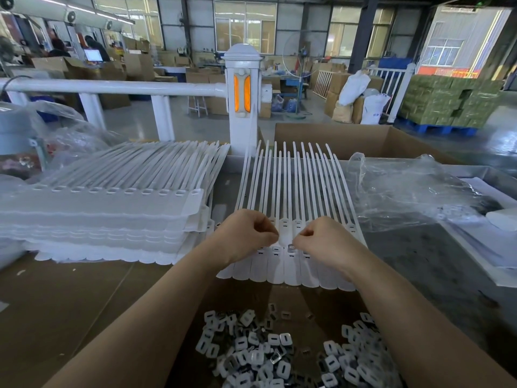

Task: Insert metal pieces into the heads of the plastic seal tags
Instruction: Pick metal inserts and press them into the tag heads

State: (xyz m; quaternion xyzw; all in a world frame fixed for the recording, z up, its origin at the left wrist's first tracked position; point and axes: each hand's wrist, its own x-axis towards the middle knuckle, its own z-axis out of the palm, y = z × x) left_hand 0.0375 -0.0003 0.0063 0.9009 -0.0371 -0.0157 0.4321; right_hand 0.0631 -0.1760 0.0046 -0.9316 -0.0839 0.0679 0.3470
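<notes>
No writing can be read anywhere; the red banner far right is blurred. The sheet of tags [291,264] lies on the bench [70,298], its heads partly hidden under both hands. The left hand [246,233] is clenched, and I cannot tell what it pinches. The right hand [324,239] pinches a small metal piece [291,247] just above a tag head. Loose pieces [268,357] lie near, cut off below

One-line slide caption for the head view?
Both hands pinch over a row of white seal tags, metal pieces heaped below.
</notes>
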